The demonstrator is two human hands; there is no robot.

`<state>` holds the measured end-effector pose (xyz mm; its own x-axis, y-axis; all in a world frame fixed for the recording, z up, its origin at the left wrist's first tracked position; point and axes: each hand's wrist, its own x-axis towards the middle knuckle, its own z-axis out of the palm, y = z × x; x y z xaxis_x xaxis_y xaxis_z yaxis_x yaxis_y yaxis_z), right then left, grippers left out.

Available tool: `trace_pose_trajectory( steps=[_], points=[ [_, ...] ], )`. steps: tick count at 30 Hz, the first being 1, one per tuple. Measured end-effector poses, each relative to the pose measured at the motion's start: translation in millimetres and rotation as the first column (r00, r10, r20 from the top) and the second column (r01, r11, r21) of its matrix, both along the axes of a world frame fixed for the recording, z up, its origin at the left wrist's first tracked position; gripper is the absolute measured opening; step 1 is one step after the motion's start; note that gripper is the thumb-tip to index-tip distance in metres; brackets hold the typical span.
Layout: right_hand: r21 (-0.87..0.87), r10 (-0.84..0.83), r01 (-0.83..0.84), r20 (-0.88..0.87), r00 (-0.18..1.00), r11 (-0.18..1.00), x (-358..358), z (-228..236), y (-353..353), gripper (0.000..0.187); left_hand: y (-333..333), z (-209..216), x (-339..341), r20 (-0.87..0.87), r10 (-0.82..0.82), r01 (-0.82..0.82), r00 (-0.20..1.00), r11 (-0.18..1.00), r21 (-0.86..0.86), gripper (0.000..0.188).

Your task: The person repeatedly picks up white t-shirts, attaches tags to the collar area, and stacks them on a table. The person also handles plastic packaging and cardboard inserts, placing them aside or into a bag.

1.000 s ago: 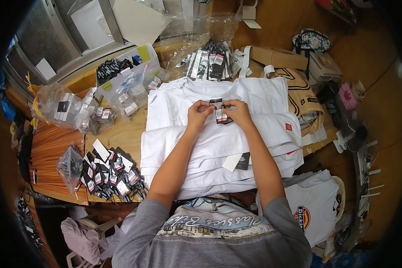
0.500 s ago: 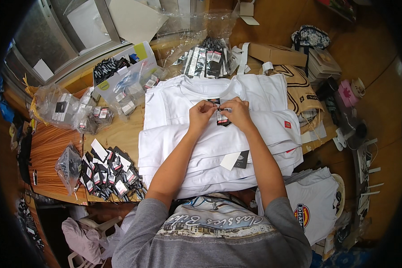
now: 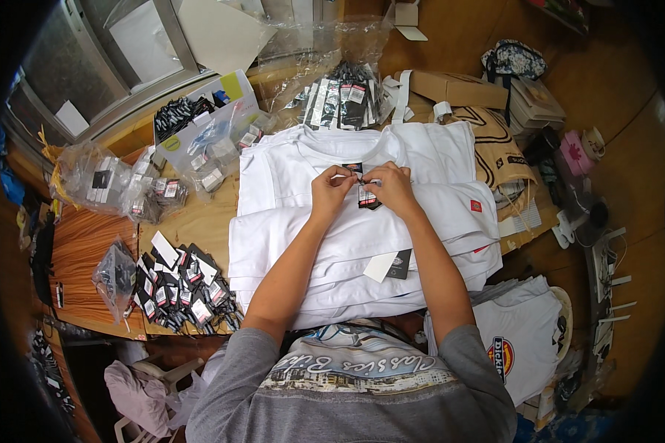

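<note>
A white T-shirt (image 3: 421, 159) lies on top of a folded stack on the table, its neckline toward the far side. Just below the collar, my left hand (image 3: 332, 193) and my right hand (image 3: 393, 188) face each other with fingertips pinched. Between them is the thin black string of a hang tag (image 3: 368, 198). That tag, black with a white and red sticker, hangs below my fingertips against the shirt. A dark neck label (image 3: 353, 167) shows above them. Lower on the stack lies a black and white hang tag (image 3: 399, 263). My fingers partly hide the string.
Loose hang tags (image 3: 188, 288) are heaped at left beside a plastic bag (image 3: 115, 277). Behind them stand bagged tags (image 3: 100, 181) and a white box (image 3: 199, 125) of black strings. More tags (image 3: 343, 100) lie beyond the shirts. Right are a tan bag (image 3: 488, 148) and printed white shirts (image 3: 528, 325).
My fingertips have shifted very slightly at the string between them. Shirts and tags lie as before.
</note>
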<state>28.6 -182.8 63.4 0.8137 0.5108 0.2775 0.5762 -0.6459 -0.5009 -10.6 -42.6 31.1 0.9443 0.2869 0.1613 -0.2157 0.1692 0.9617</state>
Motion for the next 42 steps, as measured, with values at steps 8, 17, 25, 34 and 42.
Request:
trace_pose_trajectory(
  steps=[8, 17, 25, 34, 42],
  points=[
    [-0.029, -0.003, 0.004, 0.020, 1.000, 1.000, -1.6, 0.8, -0.7, 0.013, -2.0, -7.4, 1.3, 0.048, 0.005, -0.012, 0.999, 0.989, 0.149, 0.006],
    [-0.007, 0.015, -0.015, 0.011, 1.000, 1.000, -5.4, -13.8, 0.0, 0.010, 5.3, -8.4, 5.5, -0.125, -0.227, 0.216, 0.966, 0.972, -0.096, 0.020],
    [-0.089, 0.129, -0.118, 0.126, 0.984, 0.989, -9.7, -25.5, -2.8, 0.006, 25.0, -14.9, 16.4, -0.225, -0.573, 0.524, 0.788, 0.816, -0.244, 0.044],
    [-0.152, 0.256, -0.249, 0.026, 0.966, 0.957, -0.3, -22.0, 4.3, 0.006, 32.5, -29.1, 19.5, -0.313, -0.487, 0.501, 0.815, 0.864, -0.039, 0.041],
    [-0.080, -0.439, 0.507, 0.399, 0.805, 0.858, 137.2, 6.9, -122.9, 0.016, 173.9, -12.4, 25.4, 0.165, 0.524, -0.282, 0.835, 0.151, 0.947, 0.027]
  ],
)
